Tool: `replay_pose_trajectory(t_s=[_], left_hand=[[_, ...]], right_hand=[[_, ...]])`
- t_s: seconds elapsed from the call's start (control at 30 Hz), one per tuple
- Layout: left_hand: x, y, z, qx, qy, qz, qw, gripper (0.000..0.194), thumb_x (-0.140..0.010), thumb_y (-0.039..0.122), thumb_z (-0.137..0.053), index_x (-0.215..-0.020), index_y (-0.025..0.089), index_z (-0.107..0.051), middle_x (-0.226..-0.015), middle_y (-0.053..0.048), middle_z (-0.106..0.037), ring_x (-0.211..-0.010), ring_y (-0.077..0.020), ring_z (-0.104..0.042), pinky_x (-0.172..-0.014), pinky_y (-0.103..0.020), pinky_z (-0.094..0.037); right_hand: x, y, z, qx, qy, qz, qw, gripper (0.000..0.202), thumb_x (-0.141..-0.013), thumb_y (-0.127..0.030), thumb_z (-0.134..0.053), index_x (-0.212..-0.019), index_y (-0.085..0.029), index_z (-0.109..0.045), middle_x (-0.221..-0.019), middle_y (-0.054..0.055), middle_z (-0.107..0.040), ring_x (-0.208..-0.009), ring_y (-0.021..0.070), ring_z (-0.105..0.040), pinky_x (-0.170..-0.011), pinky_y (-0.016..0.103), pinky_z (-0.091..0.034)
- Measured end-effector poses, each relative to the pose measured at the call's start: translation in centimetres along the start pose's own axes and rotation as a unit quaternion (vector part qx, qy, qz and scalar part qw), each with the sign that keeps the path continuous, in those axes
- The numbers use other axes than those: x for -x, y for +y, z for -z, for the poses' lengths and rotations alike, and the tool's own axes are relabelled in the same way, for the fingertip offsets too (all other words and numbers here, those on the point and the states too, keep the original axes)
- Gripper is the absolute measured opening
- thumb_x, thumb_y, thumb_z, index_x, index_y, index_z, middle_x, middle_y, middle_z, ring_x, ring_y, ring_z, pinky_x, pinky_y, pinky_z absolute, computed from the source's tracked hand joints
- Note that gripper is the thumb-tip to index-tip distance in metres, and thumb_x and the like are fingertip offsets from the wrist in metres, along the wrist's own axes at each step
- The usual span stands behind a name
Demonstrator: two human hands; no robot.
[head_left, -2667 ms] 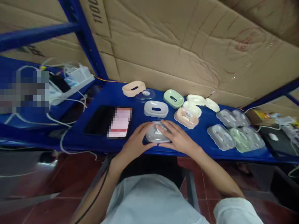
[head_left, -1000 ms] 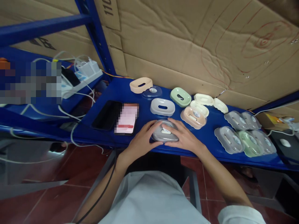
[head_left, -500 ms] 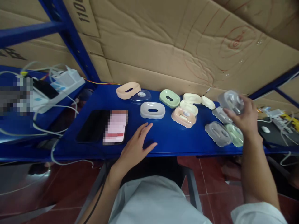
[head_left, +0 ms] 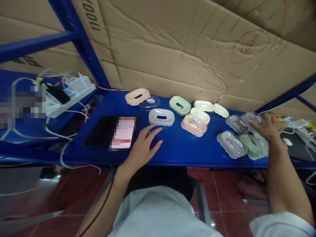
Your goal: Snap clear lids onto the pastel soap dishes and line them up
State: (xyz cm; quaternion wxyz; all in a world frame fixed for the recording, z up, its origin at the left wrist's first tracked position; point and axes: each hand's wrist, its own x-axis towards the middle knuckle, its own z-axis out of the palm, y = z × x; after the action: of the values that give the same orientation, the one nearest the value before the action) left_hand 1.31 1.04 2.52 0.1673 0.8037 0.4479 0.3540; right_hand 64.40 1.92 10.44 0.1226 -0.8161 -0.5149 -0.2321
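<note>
My left hand [head_left: 144,146] rests low over the blue table with its fingers apart, holding nothing. Just beyond its fingertips is a white soap dish [head_left: 161,122] with an oval slot. At the right end, my right hand [head_left: 269,128] has thumb and fingers around a soap box with a clear lid [head_left: 253,119], now down among other lidded boxes. Beside it are a grey soap box [head_left: 232,144], a green soap box [head_left: 252,146] and another clear-lidded box [head_left: 236,123]. A peach soap box with a clear lid [head_left: 194,125] stands nearer the middle.
Along the back are a peach dish [head_left: 137,97], a loose clear lid [head_left: 150,103], a green dish [head_left: 179,105] and several cream pieces [head_left: 203,105]. A phone [head_left: 123,133] lies left of my left hand. Cables and a power strip [head_left: 71,98] occupy the far left. Cardboard [head_left: 160,49] walls the back.
My right hand has lowered the clear-lidded soap box from the air onto the right end of the table. My left hand has barely moved and stays open.
</note>
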Motion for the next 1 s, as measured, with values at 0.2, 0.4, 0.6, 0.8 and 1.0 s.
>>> replay_pose_trajectory(t_s=[0.2, 0.4, 0.6, 0.8, 1.0], left_hand=[[-3.6, -0.6, -0.8, -0.116, -0.018, 0.019, 0.993, 0.055, -0.102, 0.028, -0.058, -0.157, 0.023, -0.049, -0.165, -0.016, -0.046, -0.157, -0.043, -0.035, -0.125, -0.069, -0.032], [-1.3, -0.4, -0.3, -0.146, -0.016, -0.021, 0.989, 0.031, -0.1, 0.028, -0.063, -0.13, 0.026, -0.072, -0.13, -0.014, -0.066, -0.124, -0.0373, -0.056, -0.11, -0.061, -0.047], [1.3, -1.3, 0.4, -0.131, 0.014, -0.041, 0.991, 0.022, -0.098, 0.033, -0.072, -0.117, 0.024, -0.076, -0.12, -0.013, -0.064, -0.106, -0.0313, -0.061, -0.093, -0.049, -0.054], [1.3, -1.5, 0.3, -0.108, 0.01, -0.08, 0.991, 0.011, -0.103, 0.028, -0.065, -0.11, 0.025, -0.071, -0.15, -0.008, -0.064, -0.141, -0.0333, -0.056, -0.119, -0.056, -0.037], [1.5, -1.7, 0.3, -0.08, -0.026, -0.104, 0.991, 0.022, -0.107, 0.027, -0.059, -0.127, 0.024, -0.068, -0.133, -0.005, -0.076, -0.138, -0.0268, -0.062, -0.121, -0.05, -0.037]], right_hand=[[5.6, -12.5, 5.5, -0.137, 0.014, 0.153, 0.979, 0.07, -0.102, -0.062, -0.051, -0.155, -0.016, -0.054, -0.162, 0.026, -0.047, -0.152, 0.0375, -0.043, -0.121, 0.056, -0.035], [14.4, -26.1, 6.9, -0.191, -0.094, 0.38, 0.9, 0.06, -0.107, -0.047, -0.05, -0.164, -0.029, -0.041, -0.166, 0.014, -0.047, -0.153, 0.0368, -0.044, -0.12, 0.062, -0.039], [12.0, -25.6, 4.2, -0.207, -0.134, 0.365, 0.898, 0.051, -0.107, -0.045, -0.051, -0.154, -0.028, -0.055, -0.154, 0.013, -0.06, -0.141, 0.0354, -0.057, -0.112, 0.06, -0.049], [5.3, -23.1, 2.4, -0.26, -0.131, 0.323, 0.9, 0.045, -0.103, -0.04, -0.053, -0.144, -0.025, -0.066, -0.144, 0.011, -0.069, -0.136, 0.0316, -0.064, -0.117, 0.054, -0.049], [-0.6, -21.5, -1.7, -0.171, -0.307, 0.252, 0.902, 0.041, -0.087, -0.042, -0.071, -0.124, -0.025, -0.079, -0.127, 0.008, -0.079, -0.118, 0.0339, -0.074, -0.106, 0.048, -0.056]])
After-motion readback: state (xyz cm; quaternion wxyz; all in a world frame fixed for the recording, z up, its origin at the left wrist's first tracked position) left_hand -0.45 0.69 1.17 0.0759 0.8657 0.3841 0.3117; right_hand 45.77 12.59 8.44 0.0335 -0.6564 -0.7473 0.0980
